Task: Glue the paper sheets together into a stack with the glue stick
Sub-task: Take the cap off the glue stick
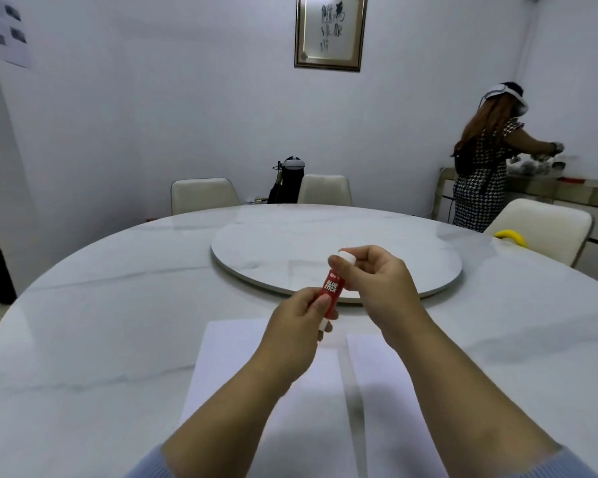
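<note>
Glue stick held in the air above the table, over the gap between the paper sheets, tilted, cap end up & away from the person. Left hand grips the lower red barrel, thumb & fingers curled round it. Right hand pinches the white cap w/ thumb & fingertips. Cap appears on; no glue exposed.

Two white paper sheets lie flat on the table, near edge: left sheet & right sheet, side by side, narrow strip of table between, not overlapping.

Handling, by judgement: stick is light, rigid plastic, smooth barrel – firm hold at mid-barrel suffices; cap probably wants a pull or twist, so hold barrel steady. Sheets are thin, limp, light, prone to slide on the glossy marble top & to crease; best pinned flat w/ spread fingers while gluing, lifted by a corner or edge.

Step in hand, probably: uncapping. Gluing not yet begun
</note>
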{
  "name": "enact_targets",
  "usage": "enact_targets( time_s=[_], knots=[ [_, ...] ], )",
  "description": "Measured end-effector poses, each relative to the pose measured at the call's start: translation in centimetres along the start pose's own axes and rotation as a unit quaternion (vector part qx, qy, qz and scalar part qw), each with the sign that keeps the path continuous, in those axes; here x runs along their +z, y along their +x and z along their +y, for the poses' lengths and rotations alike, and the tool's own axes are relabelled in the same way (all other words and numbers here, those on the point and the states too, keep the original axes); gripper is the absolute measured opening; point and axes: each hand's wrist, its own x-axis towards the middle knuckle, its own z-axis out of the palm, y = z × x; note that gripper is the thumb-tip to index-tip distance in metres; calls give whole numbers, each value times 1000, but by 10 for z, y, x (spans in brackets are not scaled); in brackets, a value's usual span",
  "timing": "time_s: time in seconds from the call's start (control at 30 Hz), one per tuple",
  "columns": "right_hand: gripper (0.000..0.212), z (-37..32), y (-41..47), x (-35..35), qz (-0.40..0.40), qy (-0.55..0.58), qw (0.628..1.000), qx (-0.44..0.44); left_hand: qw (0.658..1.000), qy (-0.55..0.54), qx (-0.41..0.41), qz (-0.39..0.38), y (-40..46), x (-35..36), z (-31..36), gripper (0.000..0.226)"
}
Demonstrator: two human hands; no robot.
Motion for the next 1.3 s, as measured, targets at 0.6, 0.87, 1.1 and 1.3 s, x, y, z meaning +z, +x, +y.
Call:
enact_targets(
  time_s=[0.6, 0.87, 1.1, 1.3],
  knots=[
    [21, 4, -26, 3, -76, 154, 985, 11, 954, -275, -79, -87, -23, -3, -6, 32],
    [28, 1, -27, -1, -71, 142, 987, -1, 968, -232, -59, -79, -26, 2, -7, 30],
    [34, 0, -30, 4, -59, 119, 991, 2, 973, -212, -55, -76, -28, 0, -7, 28],
    [25, 2, -31, 1, -95, 154, 983, 31, 960, -256, -73, -86, -29, -2, -2, 31]
  ],
)
